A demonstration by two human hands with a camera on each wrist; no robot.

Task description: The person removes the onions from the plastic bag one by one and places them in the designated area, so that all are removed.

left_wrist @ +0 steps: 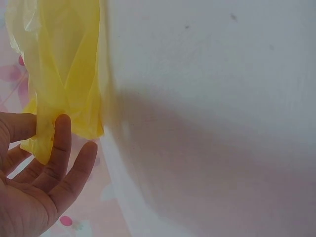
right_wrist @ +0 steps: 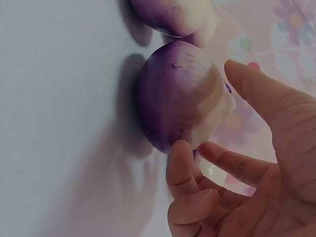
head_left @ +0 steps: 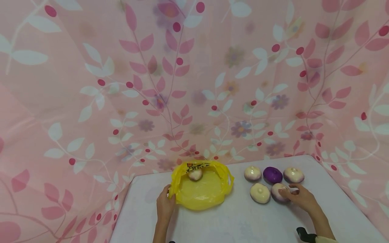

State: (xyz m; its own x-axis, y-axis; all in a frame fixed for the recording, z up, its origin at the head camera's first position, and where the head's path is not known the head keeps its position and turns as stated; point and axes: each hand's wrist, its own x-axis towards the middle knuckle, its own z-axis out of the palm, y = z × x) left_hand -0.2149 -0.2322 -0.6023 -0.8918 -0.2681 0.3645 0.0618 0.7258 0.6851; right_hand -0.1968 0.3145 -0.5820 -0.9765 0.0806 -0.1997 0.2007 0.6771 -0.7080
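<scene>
My left hand (head_left: 165, 205) pinches the left edge of a yellow plastic bag (head_left: 202, 203); in the left wrist view the thumb and fingers hold a fold of the yellow plastic (left_wrist: 71, 64). The bag's mouth gapes, and one pale turnip (head_left: 195, 174) shows inside it. My right hand (head_left: 305, 199) is at the front right turnip (head_left: 277, 193) of a group. Seen from the right wrist, this purple and white turnip (right_wrist: 173, 98) has the thumb apart above it and the fingertips right at its lower side.
Beside it lies another turnip (head_left: 260, 193), with a row behind: a pale one (head_left: 252, 173), one with its purple side up (head_left: 273, 175), and another pale one (head_left: 293, 174). All rest on a white table (head_left: 231, 222). A pink floral cloth (head_left: 194, 84) hangs behind.
</scene>
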